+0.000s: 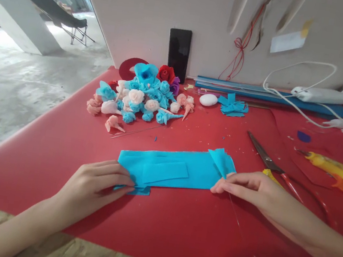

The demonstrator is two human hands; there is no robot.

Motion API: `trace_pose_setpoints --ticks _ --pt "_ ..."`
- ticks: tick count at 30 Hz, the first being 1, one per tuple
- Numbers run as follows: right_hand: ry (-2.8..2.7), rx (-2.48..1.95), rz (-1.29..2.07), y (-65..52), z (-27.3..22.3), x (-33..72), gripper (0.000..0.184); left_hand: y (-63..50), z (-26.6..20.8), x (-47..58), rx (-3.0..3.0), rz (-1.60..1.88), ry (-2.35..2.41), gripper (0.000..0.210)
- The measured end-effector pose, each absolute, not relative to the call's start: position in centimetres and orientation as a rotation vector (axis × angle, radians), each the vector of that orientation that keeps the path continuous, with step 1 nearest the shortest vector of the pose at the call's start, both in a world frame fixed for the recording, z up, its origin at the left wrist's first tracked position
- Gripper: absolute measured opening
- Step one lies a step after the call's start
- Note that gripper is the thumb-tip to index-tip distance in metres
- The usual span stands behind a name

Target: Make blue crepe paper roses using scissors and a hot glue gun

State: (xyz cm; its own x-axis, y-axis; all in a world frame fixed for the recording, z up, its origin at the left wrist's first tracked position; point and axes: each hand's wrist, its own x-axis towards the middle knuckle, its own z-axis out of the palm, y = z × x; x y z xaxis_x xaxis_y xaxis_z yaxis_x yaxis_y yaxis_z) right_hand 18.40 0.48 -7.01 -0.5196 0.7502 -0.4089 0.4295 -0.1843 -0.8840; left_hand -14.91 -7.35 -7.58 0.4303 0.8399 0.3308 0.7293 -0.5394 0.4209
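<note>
A sheet of blue crepe paper [199, 170] lies on the red table, with a smaller blue strip [167, 173] on top. My left hand [96, 181] is at the sheet's left end, thumb and fingers closed on small blue paper pieces [142, 191] at its near edge. Between the thumb and fingertips of my right hand [243, 185] is a blue paper petal [219, 160], its pointed end down and its wide end spread over the sheet's right end. A thin wire [236, 212] runs from these fingers toward me.
Paper flowers [140, 97] are heaped at the back left, near a phone [178, 53] leaning on the wall. Scissors [267, 159] and a yellow glue gun [337, 172] lie right. A white egg-shaped object [208, 100] and cut blue strips [233, 105] sit behind.
</note>
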Motion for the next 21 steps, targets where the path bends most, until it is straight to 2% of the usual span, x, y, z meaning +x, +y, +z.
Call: trace_pose_setpoints --ticks 7,14,21 --pt "-1.831 -1.344 1.745 0.71 -7.04 18.14 0.031 -6.65 -7.26 -14.85 2.180 0.755 1.410 0.012" --pt "-1.831 -1.356 1.740 0.54 -7.11 18.31 0.031 -6.83 -6.89 -14.75 2.223 0.695 1.402 0.010" --pt "-1.823 -1.380 1.762 0.41 -7.07 18.45 0.027 -7.57 -6.82 -14.59 2.458 0.597 1.260 0.035"
